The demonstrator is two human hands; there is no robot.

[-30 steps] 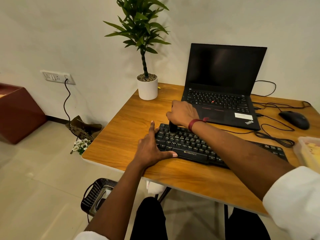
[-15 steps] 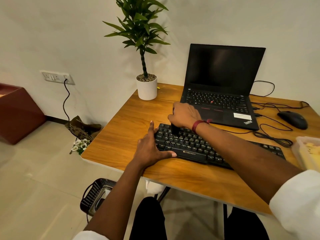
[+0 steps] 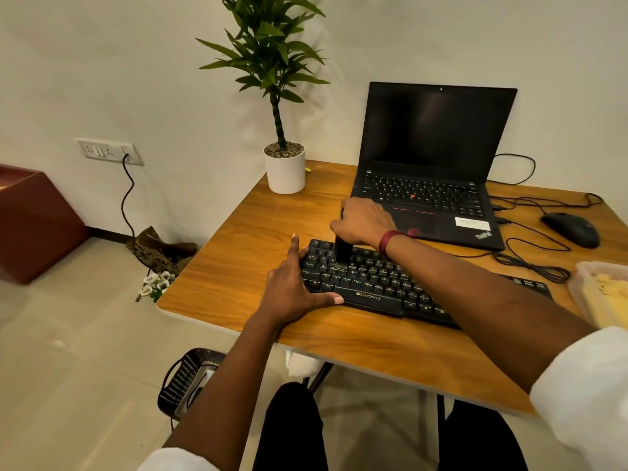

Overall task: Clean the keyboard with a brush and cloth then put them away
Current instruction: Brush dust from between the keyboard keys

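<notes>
Head: keyboard [image 3: 368,283], wooden desk [image 3: 238,253], tiled floor [image 3: 68,368]

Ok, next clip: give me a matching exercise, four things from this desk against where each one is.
Things:
1 brush
2 left hand
3 mouse
4 potted plant

Places:
A far-left corner of the desk
B upright on the keyboard, held by the right hand
C braced against the keyboard's left end
D right of the laptop

Pairs: 1-B, 2-C, 3-D, 4-A.
</notes>
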